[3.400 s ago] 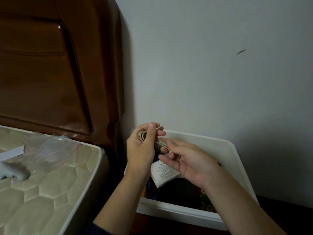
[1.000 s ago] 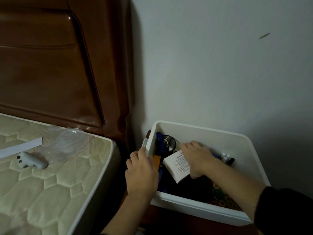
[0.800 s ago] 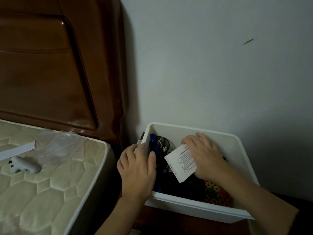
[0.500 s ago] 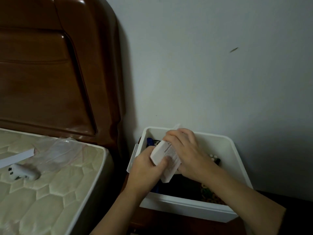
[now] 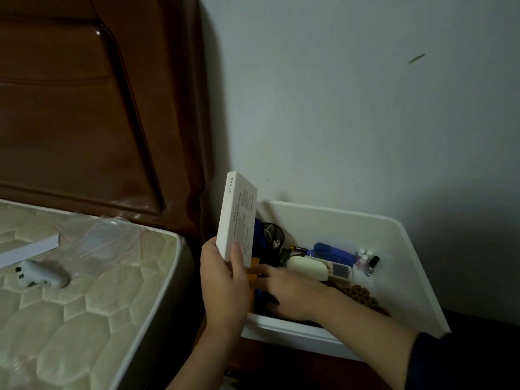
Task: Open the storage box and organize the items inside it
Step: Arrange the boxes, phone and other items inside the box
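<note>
White cardboard, a small box, stands upright in the grip of our left hand beside the storage box. Our right hand reaches inside it, fingers spread, holding nothing we can see.

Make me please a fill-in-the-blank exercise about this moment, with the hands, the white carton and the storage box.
1. The flat white carton is held upright by the ____ hand.
2. The right hand reaches ____ the white storage box.
3. The small game controller lies on the ____.
4. The nail polish bottles stand near the box's ____ wall.

Missing words: left; into; mattress; right
</note>
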Action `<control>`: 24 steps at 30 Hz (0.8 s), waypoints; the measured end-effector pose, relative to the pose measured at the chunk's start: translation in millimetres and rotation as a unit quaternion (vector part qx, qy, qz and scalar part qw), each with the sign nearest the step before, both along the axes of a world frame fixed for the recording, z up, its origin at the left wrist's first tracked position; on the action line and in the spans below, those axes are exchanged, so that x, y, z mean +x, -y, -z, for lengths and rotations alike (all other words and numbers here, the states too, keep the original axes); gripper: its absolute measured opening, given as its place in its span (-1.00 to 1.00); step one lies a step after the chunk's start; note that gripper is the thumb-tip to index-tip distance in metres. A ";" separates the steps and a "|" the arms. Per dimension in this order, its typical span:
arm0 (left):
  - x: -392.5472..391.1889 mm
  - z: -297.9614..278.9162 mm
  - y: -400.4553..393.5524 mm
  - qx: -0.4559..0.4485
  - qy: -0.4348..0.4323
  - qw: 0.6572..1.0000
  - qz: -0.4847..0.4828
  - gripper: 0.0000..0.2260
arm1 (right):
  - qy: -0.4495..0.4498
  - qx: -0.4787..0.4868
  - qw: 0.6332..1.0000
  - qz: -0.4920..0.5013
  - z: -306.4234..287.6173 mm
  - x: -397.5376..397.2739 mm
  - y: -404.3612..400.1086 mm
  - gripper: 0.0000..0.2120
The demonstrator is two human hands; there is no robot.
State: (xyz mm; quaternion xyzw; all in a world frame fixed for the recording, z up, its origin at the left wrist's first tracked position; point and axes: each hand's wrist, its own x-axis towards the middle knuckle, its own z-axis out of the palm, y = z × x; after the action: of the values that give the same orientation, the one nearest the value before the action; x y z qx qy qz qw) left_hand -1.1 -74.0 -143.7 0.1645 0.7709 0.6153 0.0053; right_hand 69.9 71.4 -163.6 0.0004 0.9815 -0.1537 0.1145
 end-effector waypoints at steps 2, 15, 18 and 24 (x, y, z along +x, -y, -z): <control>-0.4 2.4 -0.1 -0.009 -0.015 1.000 -0.003 -0.78 | -0.003 0.046 0.999 -0.027 9.2 -11.2 2.8 -0.31; 1.8 10.6 -2.1 -0.031 -0.051 0.998 -0.026 -0.79 | 0.082 0.183 0.979 -0.040 27.2 -45.1 16.2 -0.35; 1.8 10.4 -2.6 -0.038 -0.050 0.998 -0.028 -0.79 | 0.100 0.221 0.969 -0.038 24.6 -51.7 21.1 -0.27; 1.7 10.9 -4.0 -0.077 -0.080 0.994 -0.024 -0.78 | 0.118 0.176 0.977 -0.017 10.2 -49.2 27.4 -0.33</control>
State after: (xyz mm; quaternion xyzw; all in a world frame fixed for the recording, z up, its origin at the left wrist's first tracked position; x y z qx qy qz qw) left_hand 0.6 -70.0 -154.6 0.1937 0.8176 0.5390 -0.0590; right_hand 20.7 44.0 -173.8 0.0216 0.9726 0.0251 0.2302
